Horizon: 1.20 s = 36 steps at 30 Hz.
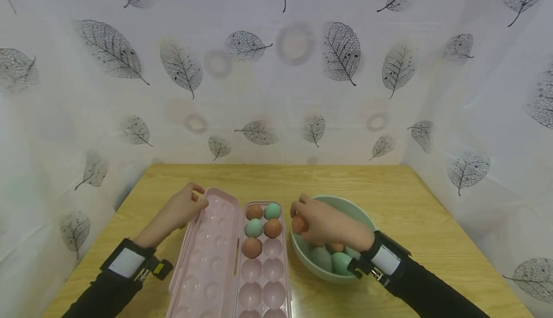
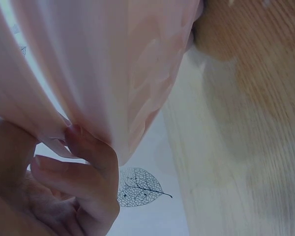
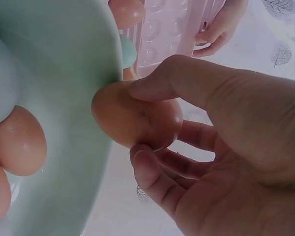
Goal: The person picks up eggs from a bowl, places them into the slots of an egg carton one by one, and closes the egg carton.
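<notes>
My right hand [image 1: 326, 222] holds a brown egg [image 3: 137, 115] between thumb and fingers, over the left rim of a pale green bowl [image 1: 360, 214]. More brown and greenish eggs lie in the bowl, among them a green egg [image 1: 341, 263]. Left of the bowl stands a pink egg carton [image 1: 262, 282], opened out. Its far cups hold several brown and green eggs, the nearest being a brown egg [image 1: 252, 247]; the nearer cups are bare. With thumb and fingers, my left hand [image 1: 183, 207] pinches the far left edge of the raised carton lid [image 1: 207, 255].
Everything stands on a wooden table [image 1: 414, 241]. A white curtain [image 1: 276, 97] with printed leaves hangs behind it and along both sides. Both wrists carry strapped-on cameras over dark sleeves.
</notes>
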Available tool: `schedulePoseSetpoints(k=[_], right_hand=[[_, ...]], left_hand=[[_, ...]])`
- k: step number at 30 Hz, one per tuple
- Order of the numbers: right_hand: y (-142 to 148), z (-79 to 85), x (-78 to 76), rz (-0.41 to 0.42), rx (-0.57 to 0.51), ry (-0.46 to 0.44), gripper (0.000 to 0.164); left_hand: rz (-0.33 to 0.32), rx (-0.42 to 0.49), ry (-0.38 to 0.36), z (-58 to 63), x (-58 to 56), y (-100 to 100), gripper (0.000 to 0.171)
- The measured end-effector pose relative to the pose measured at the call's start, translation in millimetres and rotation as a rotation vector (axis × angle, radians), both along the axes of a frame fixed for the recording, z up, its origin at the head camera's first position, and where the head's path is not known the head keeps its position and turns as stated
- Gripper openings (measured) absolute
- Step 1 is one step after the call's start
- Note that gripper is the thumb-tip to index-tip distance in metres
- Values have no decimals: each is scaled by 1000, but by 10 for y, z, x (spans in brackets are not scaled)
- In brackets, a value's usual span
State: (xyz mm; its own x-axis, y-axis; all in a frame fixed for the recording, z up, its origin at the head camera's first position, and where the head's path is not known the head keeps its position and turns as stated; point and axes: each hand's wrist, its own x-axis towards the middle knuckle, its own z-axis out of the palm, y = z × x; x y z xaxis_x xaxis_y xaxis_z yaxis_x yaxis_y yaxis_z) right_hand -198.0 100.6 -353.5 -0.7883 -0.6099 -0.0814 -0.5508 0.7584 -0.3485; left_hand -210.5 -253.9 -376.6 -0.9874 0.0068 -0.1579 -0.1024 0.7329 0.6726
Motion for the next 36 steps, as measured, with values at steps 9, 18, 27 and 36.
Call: schedulePoseSetpoints(k=[9,18,27,36], right_hand=[[-29,56,12,8,-17,-1,46],[-115,116,70,-7,-80,-55,43],[-276,-32,79,76,-107,26,29],[-469,-158,58,159,-104,39,36]], left_hand=[[-1,9,-7,18,21,-7,55],[1,14,1,31,42,-3,54],[5,10,-4,-1,7,-9,54],[6,8,3,-20,0,5,53]])
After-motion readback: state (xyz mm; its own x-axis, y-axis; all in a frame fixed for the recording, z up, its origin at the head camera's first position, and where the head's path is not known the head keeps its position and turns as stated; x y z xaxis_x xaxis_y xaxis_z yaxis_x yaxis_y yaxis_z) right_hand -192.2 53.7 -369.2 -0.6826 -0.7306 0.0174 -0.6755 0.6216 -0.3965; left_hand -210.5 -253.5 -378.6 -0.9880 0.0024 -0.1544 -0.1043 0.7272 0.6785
